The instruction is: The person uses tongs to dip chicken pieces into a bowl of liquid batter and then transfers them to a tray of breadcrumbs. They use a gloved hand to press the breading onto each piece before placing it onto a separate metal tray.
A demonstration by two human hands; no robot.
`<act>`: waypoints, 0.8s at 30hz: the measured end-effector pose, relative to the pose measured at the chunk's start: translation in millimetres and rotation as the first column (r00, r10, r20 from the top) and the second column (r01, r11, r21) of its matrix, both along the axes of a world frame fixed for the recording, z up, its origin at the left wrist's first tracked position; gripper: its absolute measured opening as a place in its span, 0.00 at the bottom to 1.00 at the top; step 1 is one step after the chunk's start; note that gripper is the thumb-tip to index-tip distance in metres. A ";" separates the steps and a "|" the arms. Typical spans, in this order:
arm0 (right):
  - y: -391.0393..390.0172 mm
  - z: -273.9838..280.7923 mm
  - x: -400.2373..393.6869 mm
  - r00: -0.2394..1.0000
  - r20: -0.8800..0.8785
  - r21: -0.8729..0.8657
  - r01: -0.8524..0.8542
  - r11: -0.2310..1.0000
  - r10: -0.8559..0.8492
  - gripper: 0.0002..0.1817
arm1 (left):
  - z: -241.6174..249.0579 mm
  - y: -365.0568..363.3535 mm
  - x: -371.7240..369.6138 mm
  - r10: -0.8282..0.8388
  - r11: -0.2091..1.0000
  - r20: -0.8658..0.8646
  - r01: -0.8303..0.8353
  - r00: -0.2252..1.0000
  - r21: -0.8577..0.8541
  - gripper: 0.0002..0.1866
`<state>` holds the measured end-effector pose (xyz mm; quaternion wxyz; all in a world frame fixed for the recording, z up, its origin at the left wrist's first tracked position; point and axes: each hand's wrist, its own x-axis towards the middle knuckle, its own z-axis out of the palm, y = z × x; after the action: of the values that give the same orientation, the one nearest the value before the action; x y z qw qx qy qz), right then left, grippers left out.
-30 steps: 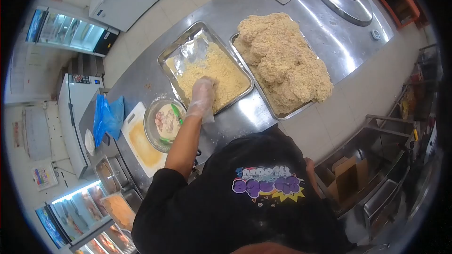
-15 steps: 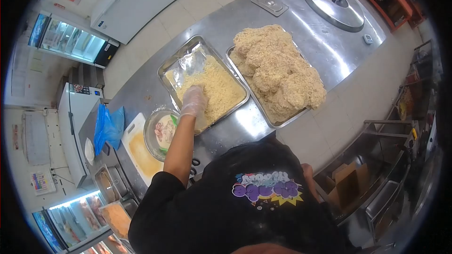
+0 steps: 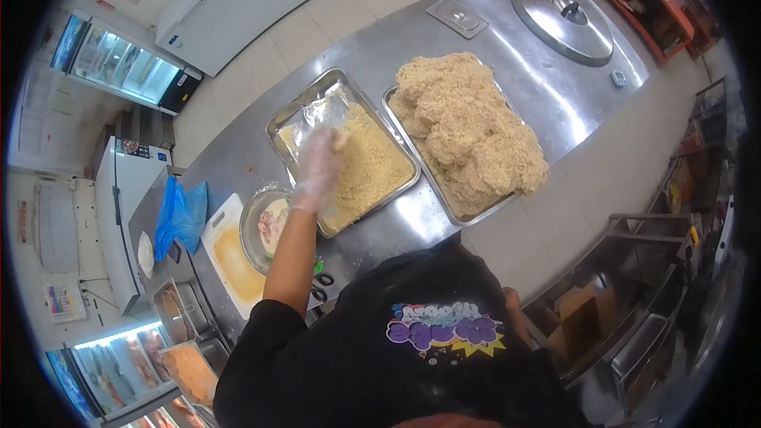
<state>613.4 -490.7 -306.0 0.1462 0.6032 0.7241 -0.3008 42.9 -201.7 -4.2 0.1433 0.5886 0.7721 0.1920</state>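
Note:
My left hand (image 3: 319, 165), in a clear plastic glove, is above the left metal tray (image 3: 407, 180). Its fingers are curled around a small crumb-coated piece (image 3: 341, 141), mostly hidden by the hand. Pale yellow breadcrumbs (image 3: 369, 160) lie across that tray, with bare shiny metal at its far end. Just below my wrist is a bowl (image 3: 252, 231) of whitish batter with pinkish raw pieces in it. To the right, a second tray is heaped with breaded pieces (image 3: 468, 123). My right hand is out of sight; only some skin shows beside my black shirt.
A stained white cutting board (image 3: 238, 257) and a blue plastic bag (image 3: 182, 214) lie left of the bowl. Black-handled scissors (image 3: 321, 285) rest near my body. A large round lid (image 3: 561, 20), a small lid (image 3: 457, 16) and a small digital device (image 3: 618, 78) sit at the far end.
My left hand has lifted out of the breadcrumbs and shifted slightly left, its fingers now curled around a piece. The heaped tray looks unchanged.

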 end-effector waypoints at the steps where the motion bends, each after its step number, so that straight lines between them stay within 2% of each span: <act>1: 0.9 -2.5 -2.1 0.994 -0.039 0.034 0.099 0.994 -0.098 0.07 | -10.3 -6.2 9.8 -0.072 0.997 -0.029 0.072 0.997 -0.007 0.11; 2: -3.9 -6.3 -2.4 0.977 -0.082 0.057 0.200 0.978 -0.196 0.08 | -21.4 -17.4 14.8 -0.147 0.989 -0.057 0.146 0.987 -0.024 0.09; 3: 0.3 -10.6 -2.3 0.977 -0.087 0.070 0.202 0.977 -0.196 0.08 | -33.0 -28.5 13.2 -0.147 0.989 -0.061 0.147 0.987 -0.010 0.09; 5: 1.5 -17.3 -3.3 1.000 0.000 0.031 0.023 0.999 -0.023 0.10 | -43.7 -42.9 9.2 -0.296 0.953 0.003 0.295 0.955 -0.067 0.11; 6: 1.0 -19.7 -3.9 1.000 -0.001 0.040 0.031 0.999 -0.031 0.10 | -41.3 -36.6 4.5 -0.304 0.951 0.000 0.303 0.953 -0.059 0.11; 8: -4.9 -16.1 -2.2 0.982 -0.143 0.082 0.139 0.987 -0.126 0.09 | -16.7 -31.3 1.1 -0.007 0.986 0.189 0.038 0.982 -0.161 0.14; 9: -9.1 -15.4 -1.1 0.983 -0.141 0.090 0.131 0.987 -0.118 0.09 | -19.8 -23.9 -7.1 -0.001 0.988 0.192 0.031 0.981 -0.153 0.14; 10: -14.2 -15.2 -2.6 0.883 -0.257 -0.025 0.400 0.916 -0.393 0.09 | -25.3 -12.5 -16.9 0.045 0.999 0.135 -0.045 0.990 -0.008 0.13; 11: -17.2 -16.3 -6.2 0.694 -0.334 -0.170 0.621 0.765 -0.638 0.09 | -33.2 -5.5 -26.1 0.098 0.984 0.083 -0.109 0.992 0.139 0.13; 12: -12.1 -7.8 -9.5 0.669 -0.323 -0.186 0.649 0.738 -0.669 0.10 | -41.6 -2.7 -32.3 0.098 0.983 0.084 -0.110 0.992 0.149 0.13; 13: -9.2 -5.0 -10.2 0.642 -0.312 -0.200 0.676 0.709 -0.700 0.10 | -50.7 0.0 -36.7 0.150 0.987 -0.090 -0.144 0.985 0.065 0.11; 14: -4.8 -7.6 -6.4 0.843 -0.199 -0.152 0.477 0.866 -0.499 0.11 | -63.3 3.8 -41.1 0.182 0.981 -0.265 -0.191 0.947 -0.011 0.10; 16: 0.7 -8.4 -4.4 0.963 -0.071 -0.131 0.251 0.959 -0.261 0.12 | -96.7 -9.2 -43.0 0.133 0.986 -0.303 -0.156 0.944 -0.055 0.11; 18: 14.5 21.1 -18.0 0.970 -0.001 -0.174 0.239 0.955 -0.242 0.13 | -105.4 -18.1 -39.2 0.082 0.987 -0.343 -0.123 0.936 -0.100 0.11; 20: 8.2 5.5 -16.1 0.982 -0.015 -0.108 0.186 0.977 -0.189 0.11 | -86.7 -30.5 -25.1 0.016 0.951 -0.151 -0.061 0.988 -0.305 0.17; 21: 3.0 -3.2 -12.5 0.992 -0.022 -0.040 0.126 0.991 -0.127 0.10 | -73.3 -31.7 -19.6 0.016 0.949 -0.150 -0.062 0.989 -0.310 0.17; 22: 1.2 5.4 -17.8 0.992 -0.019 -0.047 0.120 0.992 -0.121 0.10 | -45.4 -31.1 -9.6 0.047 0.908 -0.099 -0.084 0.994 -0.410 0.24; 23: 1.4 17.5 -26.1 0.883 -0.161 -0.170 0.415 0.894 -0.441 0.11 | -27.7 -33.1 -0.9 0.087 0.856 -0.052 -0.101 0.995 -0.506 0.33; 24: 1.5 29.8 -34.5 0.644 -0.271 -0.282 0.658 0.699 -0.716 0.13 | -24.8 -41.5 5.3 0.097 0.852 -0.051 -0.109 0.994 -0.512 0.33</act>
<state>578.9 -489.2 -276.2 -0.0677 0.7533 0.4278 -0.4948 48.2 -243.2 -29.1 0.2754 0.4891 0.8273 -0.0203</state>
